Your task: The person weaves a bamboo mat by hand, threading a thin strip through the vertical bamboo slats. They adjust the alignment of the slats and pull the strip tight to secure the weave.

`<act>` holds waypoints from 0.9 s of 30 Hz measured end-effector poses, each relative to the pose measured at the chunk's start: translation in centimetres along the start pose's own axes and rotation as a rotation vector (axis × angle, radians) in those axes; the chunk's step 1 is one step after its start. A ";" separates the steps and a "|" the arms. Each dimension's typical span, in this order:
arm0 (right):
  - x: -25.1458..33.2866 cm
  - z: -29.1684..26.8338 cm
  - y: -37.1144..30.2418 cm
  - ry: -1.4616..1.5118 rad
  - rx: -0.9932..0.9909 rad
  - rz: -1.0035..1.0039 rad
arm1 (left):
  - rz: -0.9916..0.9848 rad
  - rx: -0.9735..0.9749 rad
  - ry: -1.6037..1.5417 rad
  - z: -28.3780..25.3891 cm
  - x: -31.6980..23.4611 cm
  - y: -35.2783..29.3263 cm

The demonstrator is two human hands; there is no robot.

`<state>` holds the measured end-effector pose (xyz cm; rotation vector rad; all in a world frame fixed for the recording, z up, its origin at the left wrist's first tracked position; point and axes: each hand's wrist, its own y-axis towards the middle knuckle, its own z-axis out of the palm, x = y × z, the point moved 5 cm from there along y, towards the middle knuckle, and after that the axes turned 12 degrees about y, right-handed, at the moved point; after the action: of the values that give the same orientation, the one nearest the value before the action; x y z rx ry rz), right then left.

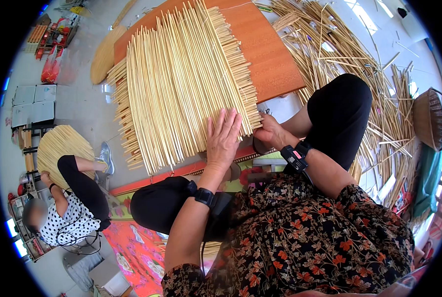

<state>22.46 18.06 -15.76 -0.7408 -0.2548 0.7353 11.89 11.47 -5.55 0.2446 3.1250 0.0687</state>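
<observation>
Across the room runs a pale, shiny floor [82, 104]. On its right side lies a big, messy heap of long, thin sticks [339, 59], many of them crossing each other. Next to the heap is a flat, orange-brown board [268, 54]. On top of the board is a wide sheet of yellow sticks [176, 89], the long ones packed close side by side. More stick ends poke out from under its left and right sides. The sheet's near end comes down to the person's knees.

Over on the left sits another person [70, 215] in a spotty white top, with one hand by the edge of a round mat [60, 148] of yellow stalks. Far to the right is a brown basket [429, 119].

The person's left hand [223, 133] lies flat on the near right part of the sheet, palm down, fingers almost straight, holding nothing. The right hand [273, 131] is bent in at the sheet's near right corner; its fingertips are partly hidden, so I cannot tell if it grips a stick. Smallest are the black straps [204, 196], one on each wrist
</observation>
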 end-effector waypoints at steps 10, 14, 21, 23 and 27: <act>-0.1 -0.7 1.1 -0.052 0.100 0.052 | 0.000 -0.121 0.060 0.8 -0.2 0.2; 0.0 -1.2 1.9 -0.019 0.132 0.088 | 0.001 -0.138 0.037 0.8 -0.5 0.4; 0.4 -1.4 2.0 -0.034 0.021 0.026 | 0.002 -0.139 0.049 1.1 -0.3 0.4; 0.9 -2.0 2.7 -0.010 -0.047 -0.015 | -0.004 -0.136 0.063 1.3 -0.1 0.4; 1.4 -3.1 2.8 -0.094 -0.020 -0.030 | -0.020 -0.143 0.081 1.4 0.2 0.5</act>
<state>23.44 18.78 -20.00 -0.7206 -0.3586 0.7412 11.82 12.05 -6.94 0.2143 3.1821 0.3082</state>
